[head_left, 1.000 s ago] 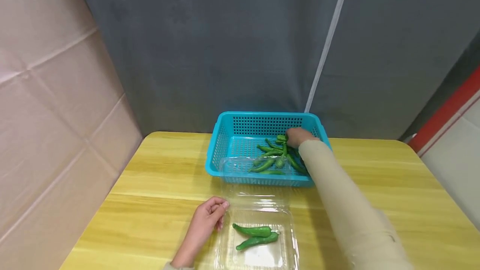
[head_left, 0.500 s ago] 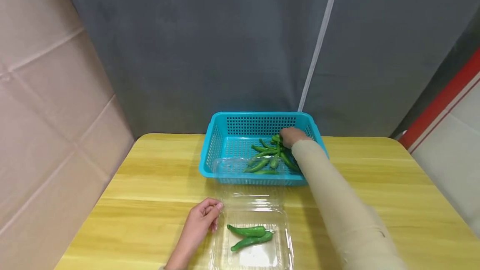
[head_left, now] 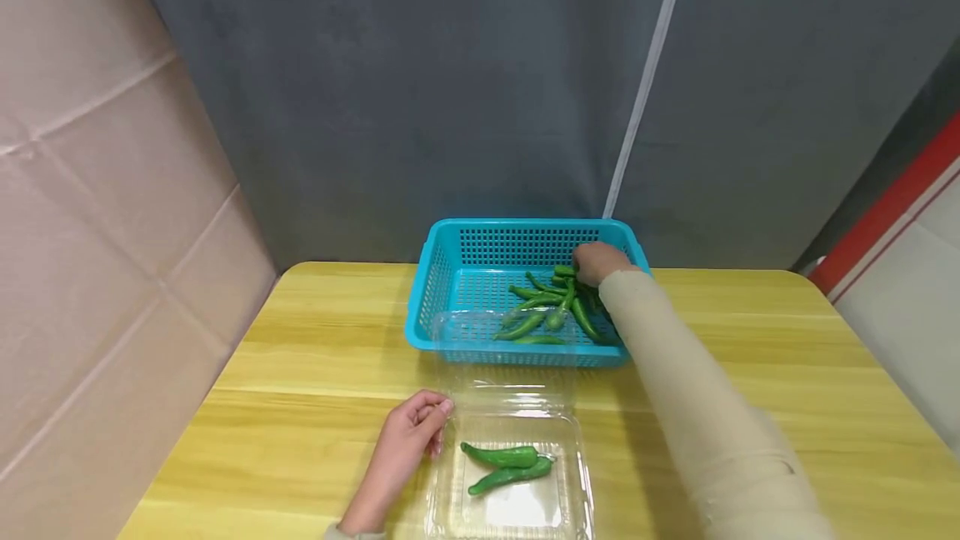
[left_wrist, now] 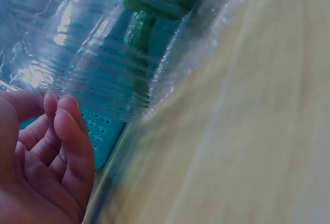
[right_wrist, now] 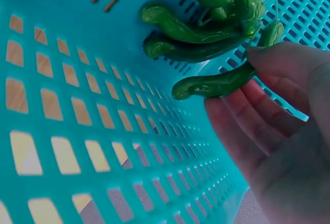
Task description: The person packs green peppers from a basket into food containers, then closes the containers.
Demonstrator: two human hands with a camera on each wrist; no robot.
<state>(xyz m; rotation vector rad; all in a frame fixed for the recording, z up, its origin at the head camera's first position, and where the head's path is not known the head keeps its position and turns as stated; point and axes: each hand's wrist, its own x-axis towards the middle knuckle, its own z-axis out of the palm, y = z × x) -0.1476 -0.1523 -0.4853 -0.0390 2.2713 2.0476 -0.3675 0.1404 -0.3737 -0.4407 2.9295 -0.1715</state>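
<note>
My right hand (head_left: 602,263) reaches into the right side of a turquoise plastic basket (head_left: 427,298). In the right wrist view, its thumb and fingers pinch a curved green chili pepper (right_wrist: 216,85). Several other green peppers (head_left: 536,298) lie loose around it. Nearer to me is an open clear plastic clamshell box (head_left: 525,515), its lid (head_left: 517,377) tilted back over the basket's front rim. Two green peppers (head_left: 498,457) lie in the box, touching. My left hand (head_left: 405,436) pinches the box's left edge near the hinge between thumb and fingers.
The basket and box stand on a yellow wood-grain table (head_left: 322,332). Behind it hangs a dark grey curtain (head_left: 420,107), close to the back edge. A pale covered wall (head_left: 112,232) borders the left side.
The head view shifts slightly. My right hand stays among the peppers in the basket, with only small movements. My left hand keeps its place at the box edge.
</note>
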